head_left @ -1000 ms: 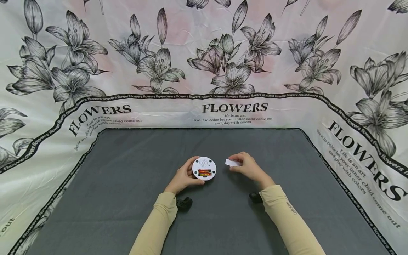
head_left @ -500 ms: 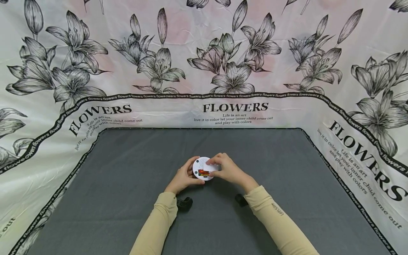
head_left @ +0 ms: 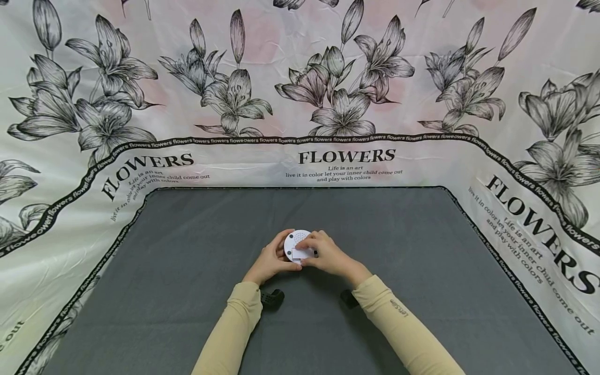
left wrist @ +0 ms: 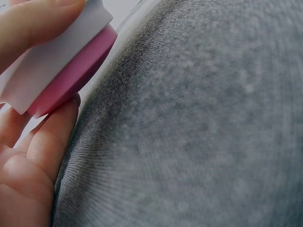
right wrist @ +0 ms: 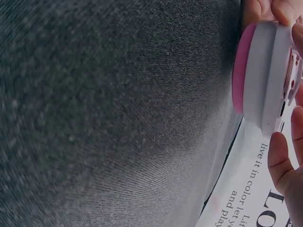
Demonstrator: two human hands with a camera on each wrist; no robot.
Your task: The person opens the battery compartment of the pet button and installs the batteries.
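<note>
In the head view my left hand point(head_left: 272, 259) grips a round white device point(head_left: 290, 240) by its left rim, back side facing up. My left thumb lies at the near edge and the other fingers reach round the far side. The device's pink face point(left wrist: 75, 71) shows beneath the white body in the left wrist view. My right hand point(head_left: 330, 255) pinches a small white battery cover point(head_left: 298, 254) over the battery compartment. From the right wrist view, the cover appears slightly raised from the back. The batteries are hidden in the head view, and my right fingers conceal part of the cover.
A dark grey cloth point(head_left: 211, 323) covers the table below both hands. Behind it rises a white backdrop point(head_left: 253, 166) printed with flowers and lettering. Black wrist cameras point(head_left: 273, 299) hang below the sleeves.
My right hand has moved left, bringing the battery cover from beside the device onto its compartment. The batteries went from visible to covered. My left hand has kept its hold, nearly still.
</note>
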